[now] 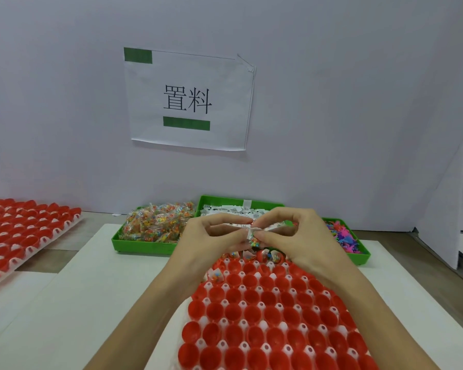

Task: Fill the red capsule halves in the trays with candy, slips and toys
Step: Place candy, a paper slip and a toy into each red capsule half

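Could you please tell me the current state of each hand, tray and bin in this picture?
left hand: pinching a paper slip.
right hand: pinching a candy packet.
candy packet: held between both hands, above the tray.
near tray: mostly empty red halves; a few far ones filled.
left tray: red halves, contents unclear.
candy bin: heaped.
slip bin: holds slips.
toy bin: holds toys.

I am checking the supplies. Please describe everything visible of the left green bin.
The left green bin is a shallow, rectangular tray of bright green plastic. It lies flat on the white board, near the wall. It is heaped with small clear candy packets holding colourful sweets. Its right end is hidden behind the left hand.
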### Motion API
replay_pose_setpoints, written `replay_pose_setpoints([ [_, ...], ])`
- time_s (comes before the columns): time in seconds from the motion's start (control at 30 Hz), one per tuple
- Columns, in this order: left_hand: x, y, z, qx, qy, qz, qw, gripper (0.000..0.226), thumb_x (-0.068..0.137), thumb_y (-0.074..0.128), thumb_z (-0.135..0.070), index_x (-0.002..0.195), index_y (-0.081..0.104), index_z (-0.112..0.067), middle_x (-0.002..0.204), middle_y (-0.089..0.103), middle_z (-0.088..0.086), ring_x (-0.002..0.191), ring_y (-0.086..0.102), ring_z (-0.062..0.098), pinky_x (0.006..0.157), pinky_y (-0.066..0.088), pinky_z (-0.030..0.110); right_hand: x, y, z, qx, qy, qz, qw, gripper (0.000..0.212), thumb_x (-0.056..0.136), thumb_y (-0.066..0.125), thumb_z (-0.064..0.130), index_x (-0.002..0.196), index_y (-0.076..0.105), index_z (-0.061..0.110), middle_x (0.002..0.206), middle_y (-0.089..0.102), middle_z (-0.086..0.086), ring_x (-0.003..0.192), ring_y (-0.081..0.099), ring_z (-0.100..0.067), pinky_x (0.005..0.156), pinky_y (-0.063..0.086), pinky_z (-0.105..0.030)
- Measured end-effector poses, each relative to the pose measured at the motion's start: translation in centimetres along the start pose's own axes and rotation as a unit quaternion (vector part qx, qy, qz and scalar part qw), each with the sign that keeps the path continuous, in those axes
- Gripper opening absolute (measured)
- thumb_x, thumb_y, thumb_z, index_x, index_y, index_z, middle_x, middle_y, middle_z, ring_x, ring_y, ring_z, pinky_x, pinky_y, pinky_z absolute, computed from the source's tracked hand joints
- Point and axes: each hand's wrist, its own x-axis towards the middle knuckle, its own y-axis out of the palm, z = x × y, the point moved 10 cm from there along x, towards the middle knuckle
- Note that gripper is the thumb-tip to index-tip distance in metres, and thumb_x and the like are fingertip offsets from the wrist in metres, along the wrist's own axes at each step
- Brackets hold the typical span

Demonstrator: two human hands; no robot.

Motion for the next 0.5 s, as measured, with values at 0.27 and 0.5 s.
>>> replay_pose_setpoints([
  [0.27, 0.0, 0.0, -1.8, 0.082, 0.049, 0.045, 0.994, 0.023, 0.082, 0.086, -0.02, 0.103, 0.079, -0.026, 0.098, 0.08, 0.003, 0.089, 0.079, 0.023, 0.083, 0.06, 0.023, 0.2, -0.4, 0.7, -0.035, -0.037, -0.042, 0.998, 0.017, 0.082, 0.085, 0.03, 0.094, 0.073, 0.031, 0.087, 0.076, 0.013, 0.081, 0.074, -0.003, 0.075, 0.06, -0.02],
  [0.5, 0.3, -0.6, -2.2, 0.243, 0.1, 0.036, 0.964, 0.016, 0.082, 0.086, -0.022, 0.095, 0.077, -0.022, 0.081, 0.08, -0.007, 0.081, 0.077, 0.008, 0.077, 0.059, 0.017, 0.4, 1.4, -0.2, -0.056, -0.043, 0.026, 0.997, 0.006, 0.086, 0.081, 0.033, 0.091, 0.079, 0.032, 0.084, 0.078, 0.013, 0.08, 0.075, -0.003, 0.076, 0.059, -0.02],
])
